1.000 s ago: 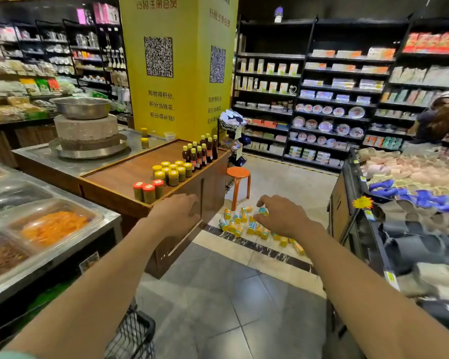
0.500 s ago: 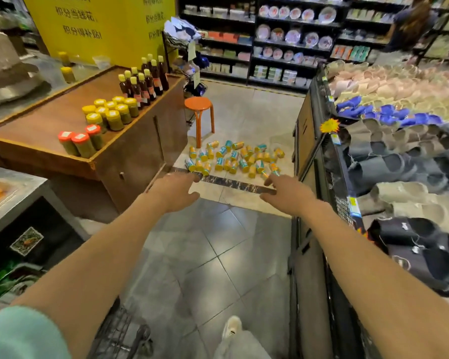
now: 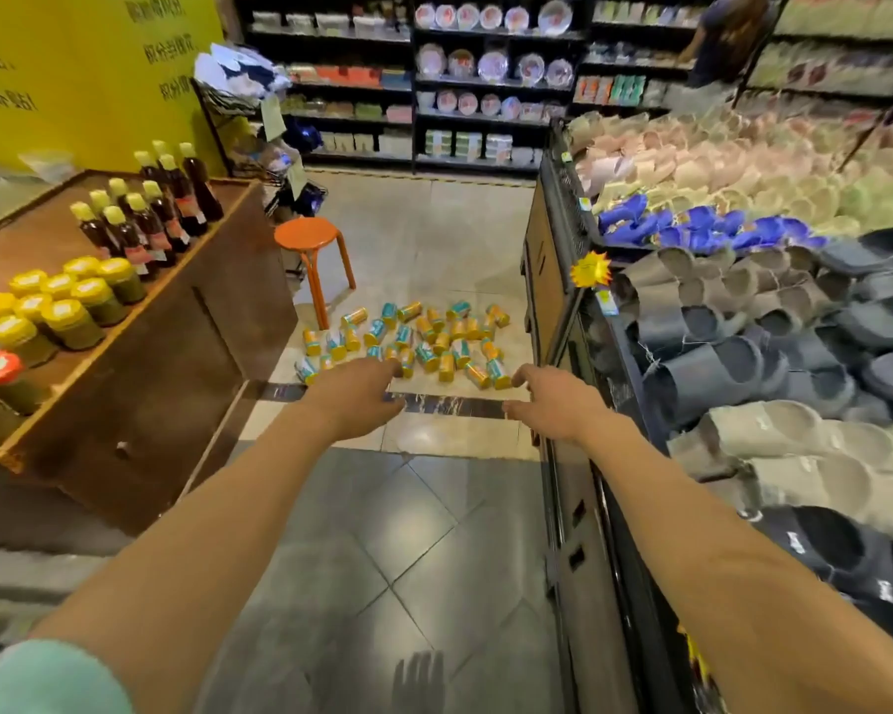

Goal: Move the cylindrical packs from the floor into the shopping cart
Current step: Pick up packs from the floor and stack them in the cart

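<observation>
While the left hand reached out loosely spread and empty, the cylindrical packs all lay scattered on the floor at twelve o'clock; the right hand, relaxed, held nothing; no cart showed, so nothing seemed moved.

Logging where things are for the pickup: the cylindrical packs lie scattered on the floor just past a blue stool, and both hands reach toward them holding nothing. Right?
Not quite: the stool is orange, not blue, as the head view shows. The rest holds: the cylindrical packs lie scattered on the floor, and the left hand and right hand reach toward them holding nothing.
</observation>
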### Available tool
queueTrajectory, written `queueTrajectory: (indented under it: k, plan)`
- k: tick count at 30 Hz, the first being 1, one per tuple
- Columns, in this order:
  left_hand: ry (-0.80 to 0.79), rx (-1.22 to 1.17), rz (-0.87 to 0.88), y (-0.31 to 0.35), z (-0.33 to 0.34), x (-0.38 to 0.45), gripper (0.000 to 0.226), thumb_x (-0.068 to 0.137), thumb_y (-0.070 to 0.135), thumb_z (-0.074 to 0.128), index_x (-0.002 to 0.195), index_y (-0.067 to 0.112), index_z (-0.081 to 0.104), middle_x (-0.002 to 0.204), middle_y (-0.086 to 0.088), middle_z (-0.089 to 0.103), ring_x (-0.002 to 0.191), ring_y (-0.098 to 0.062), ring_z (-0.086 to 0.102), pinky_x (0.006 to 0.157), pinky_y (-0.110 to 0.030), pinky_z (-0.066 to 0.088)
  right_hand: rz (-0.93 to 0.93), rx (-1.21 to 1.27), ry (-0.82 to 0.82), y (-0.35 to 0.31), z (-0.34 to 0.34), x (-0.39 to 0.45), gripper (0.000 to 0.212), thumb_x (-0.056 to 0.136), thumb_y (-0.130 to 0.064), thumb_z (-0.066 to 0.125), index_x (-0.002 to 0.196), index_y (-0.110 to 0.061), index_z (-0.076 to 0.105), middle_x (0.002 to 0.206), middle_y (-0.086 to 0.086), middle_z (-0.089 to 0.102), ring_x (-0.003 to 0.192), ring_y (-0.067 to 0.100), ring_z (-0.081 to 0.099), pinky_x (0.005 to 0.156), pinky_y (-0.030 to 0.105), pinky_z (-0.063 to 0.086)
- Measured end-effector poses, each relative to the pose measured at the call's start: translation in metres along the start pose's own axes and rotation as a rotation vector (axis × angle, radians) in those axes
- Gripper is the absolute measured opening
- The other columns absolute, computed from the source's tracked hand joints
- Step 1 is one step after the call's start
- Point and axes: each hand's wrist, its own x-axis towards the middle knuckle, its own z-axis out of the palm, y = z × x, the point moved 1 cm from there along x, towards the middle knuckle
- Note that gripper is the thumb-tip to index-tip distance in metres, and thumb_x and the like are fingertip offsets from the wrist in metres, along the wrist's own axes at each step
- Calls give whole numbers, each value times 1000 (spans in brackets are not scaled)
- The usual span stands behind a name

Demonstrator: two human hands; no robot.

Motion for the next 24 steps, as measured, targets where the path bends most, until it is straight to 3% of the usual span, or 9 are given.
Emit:
queueTrajectory:
  k: [11,24]
  plan:
    - [-76,58,53,-46,-9,180,47,98,44,55,140,23,49,135,-5,59,120,-26,58,91,-41,52,54,8,-22,18,-13,162,48,96,-51,58,136,-24,53,120,5,65,113,25,61,86,41,52]
    - [-147,8,127,-106,-22,392,45,98,43,53,139,24,50,134,-5,61,118,-27,59,91,-43,53,170,29,-56,22,-56,360,51,96,-50,61,138,-23,52,128,6,62,114,25,60,94,47,54]
